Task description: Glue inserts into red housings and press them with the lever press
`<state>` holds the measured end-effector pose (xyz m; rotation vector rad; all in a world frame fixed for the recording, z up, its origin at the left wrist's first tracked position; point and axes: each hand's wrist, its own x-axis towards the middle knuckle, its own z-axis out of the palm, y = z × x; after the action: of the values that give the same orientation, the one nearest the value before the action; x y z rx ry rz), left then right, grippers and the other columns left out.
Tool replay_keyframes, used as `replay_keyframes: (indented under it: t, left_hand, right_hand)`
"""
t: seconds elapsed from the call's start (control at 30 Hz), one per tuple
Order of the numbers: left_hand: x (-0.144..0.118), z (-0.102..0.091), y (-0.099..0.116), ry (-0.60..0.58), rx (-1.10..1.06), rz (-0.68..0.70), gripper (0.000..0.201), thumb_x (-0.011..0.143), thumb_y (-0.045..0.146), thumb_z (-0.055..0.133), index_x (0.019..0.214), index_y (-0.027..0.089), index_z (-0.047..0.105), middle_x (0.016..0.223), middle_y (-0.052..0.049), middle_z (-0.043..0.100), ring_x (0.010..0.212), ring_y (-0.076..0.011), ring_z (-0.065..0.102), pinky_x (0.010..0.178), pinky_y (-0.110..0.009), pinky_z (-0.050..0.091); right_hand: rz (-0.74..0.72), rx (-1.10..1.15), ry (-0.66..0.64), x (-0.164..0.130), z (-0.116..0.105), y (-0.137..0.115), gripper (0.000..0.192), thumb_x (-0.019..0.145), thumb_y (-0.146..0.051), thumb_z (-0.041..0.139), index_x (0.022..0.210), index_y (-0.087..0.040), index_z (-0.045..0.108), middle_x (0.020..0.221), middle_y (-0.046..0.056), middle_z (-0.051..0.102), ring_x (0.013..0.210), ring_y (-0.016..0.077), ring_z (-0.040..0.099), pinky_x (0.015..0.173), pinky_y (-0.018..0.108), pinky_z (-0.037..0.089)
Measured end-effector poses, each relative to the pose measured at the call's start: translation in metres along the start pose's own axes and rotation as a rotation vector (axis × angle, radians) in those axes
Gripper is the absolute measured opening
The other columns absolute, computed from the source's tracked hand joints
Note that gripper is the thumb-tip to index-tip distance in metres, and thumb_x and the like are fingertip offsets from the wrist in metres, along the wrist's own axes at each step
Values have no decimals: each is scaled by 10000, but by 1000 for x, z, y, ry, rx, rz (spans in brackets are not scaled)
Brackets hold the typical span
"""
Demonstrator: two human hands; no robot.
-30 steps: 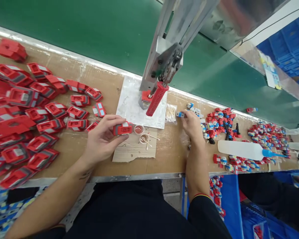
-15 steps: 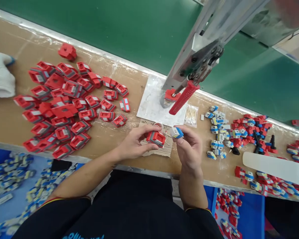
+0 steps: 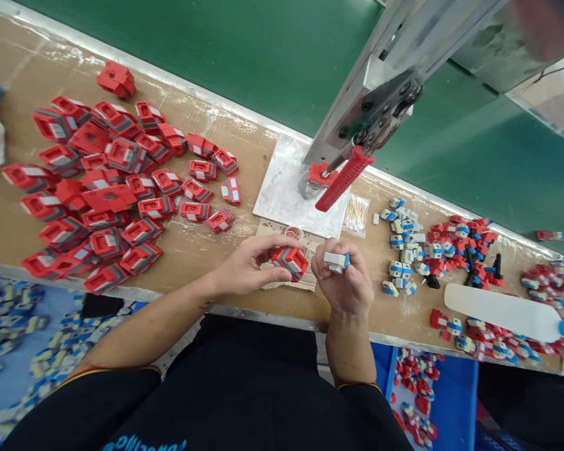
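Just in front of the hand press point(image 3: 343, 178), the left hand point(image 3: 244, 269) pinched a red housing point(image 3: 290, 262) tilted toward the right hand point(image 3: 343, 285), whose fingers pinched a small blue-and-white insert point(image 3: 336, 260) beside it, apparently for fitting together.

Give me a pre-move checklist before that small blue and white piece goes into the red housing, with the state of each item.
1. Red housing gripped in the left hand: ok.
2. Small blue and white piece pinched in the right hand: ok.
3. The two parts close together but not yet joined, a gap between them: ok.
4. Housing's opening turned toward the piece: cannot tell, fingers cover part of it.
5. Press's red handle raised, with a red part sitting under it on the metal plate: not ok if the press is needed free.
6. Both hands held over the table edge, above the cardboard pad: ok.
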<state>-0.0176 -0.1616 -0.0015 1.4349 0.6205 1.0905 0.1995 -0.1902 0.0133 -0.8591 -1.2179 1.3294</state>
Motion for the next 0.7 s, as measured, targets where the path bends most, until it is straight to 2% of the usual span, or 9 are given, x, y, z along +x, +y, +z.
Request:
replay_keyframes:
  t: [0.17,0.23,0.3,0.37,0.43,0.53,0.63,0.7]
  left_hand:
    - [0,-1,1,-6,-28,-32,433,875,443,852,1220,193,775,1018,-110,812,820,-178,772,745,-246,627]
    - [0,-1,1,-7,-35,-27,430,883,447,844,1225,195,774,1000,-103,811,805,-173,770,736,-240,624]
    - [1,-1,2,-13,-36,-10,414,890,435,841,1232,210,773,1002,-96,814,814,-172,776,744,-237,626]
    - [2,-1,3,-24,-37,11,398,901,428,833,1241,233,772,1023,-92,820,835,-179,787,751,-237,629]
    - [3,0,5,-33,-60,15,392,930,452,796,1264,249,765,1059,-95,822,860,-195,799,753,-251,637]
    - [3,0,7,-91,-155,-31,424,1004,502,681,1346,256,726,1033,-97,821,865,-220,814,733,-281,647]
    - [1,-1,8,-155,-244,-94,447,1045,498,612,1416,258,680,935,-78,817,821,-214,810,719,-282,639]
    - [-1,-1,8,-160,-284,-139,448,1056,497,593,1424,254,673,941,-73,813,800,-207,801,742,-289,635]
  right_hand:
    - [-11,-94,21,0,0,-3,424,880,-650,690,958,-311,448,768,4,609,594,171,509,487,266,383]
    - [-36,-92,42,1,-1,-2,434,868,-651,719,983,-317,467,736,-3,622,608,176,526,500,263,397]
    - [-59,-83,41,1,-1,-1,427,879,-641,725,1086,-336,509,728,-12,639,595,172,542,491,258,413]
    - [-73,-111,30,-1,-1,1,418,906,-630,707,1157,-347,530,781,1,679,591,167,579,477,259,441]
    - [-111,-169,45,-3,1,2,361,933,-598,695,1140,-338,553,891,36,724,655,181,661,487,271,494]
    - [-229,-250,107,-7,4,0,177,965,-374,721,1099,-351,608,1098,52,751,944,222,765,622,314,618]
    - [-343,-319,111,-7,6,-4,262,946,-138,715,1070,-368,697,1194,22,743,1144,220,754,876,404,682]
    - [-402,-336,68,-6,7,-6,237,954,-147,718,1064,-356,738,1198,31,741,1186,237,752,948,445,682]
